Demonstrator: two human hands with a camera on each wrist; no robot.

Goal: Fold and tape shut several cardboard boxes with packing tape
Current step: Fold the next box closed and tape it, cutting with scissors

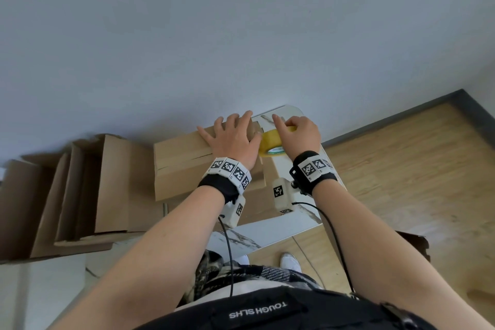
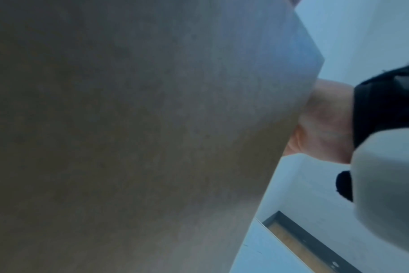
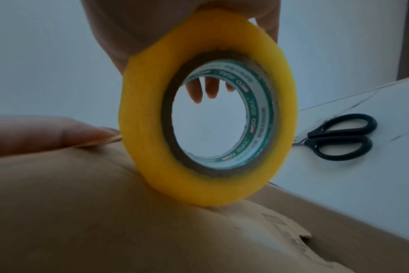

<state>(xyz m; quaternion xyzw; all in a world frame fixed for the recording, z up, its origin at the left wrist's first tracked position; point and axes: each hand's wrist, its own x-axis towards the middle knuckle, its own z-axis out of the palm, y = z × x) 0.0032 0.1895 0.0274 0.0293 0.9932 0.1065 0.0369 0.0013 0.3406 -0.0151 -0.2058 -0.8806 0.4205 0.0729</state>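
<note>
A brown cardboard box [image 1: 182, 161] lies on the white marble table [image 1: 273, 230], its top flaps folded down. My left hand [image 1: 235, 136] presses flat on the box top with fingers spread. My right hand [image 1: 300, 134] grips a yellow roll of packing tape [image 1: 273, 144] from above, standing on edge at the box's right end. In the right wrist view the tape roll [image 3: 208, 184] touches the box [image 3: 82, 212], with a left fingertip [image 3: 47, 134] beside it. The left wrist view is filled by the box side [image 2: 128, 138].
Black-handled scissors [image 3: 339, 136] lie on the table right of the box. Several flattened and open cardboard boxes [image 1: 67, 195] stand stacked at the left. A grey wall [image 1: 241, 35] is just behind the table. Wooden floor [image 1: 401, 182] spreads to the right.
</note>
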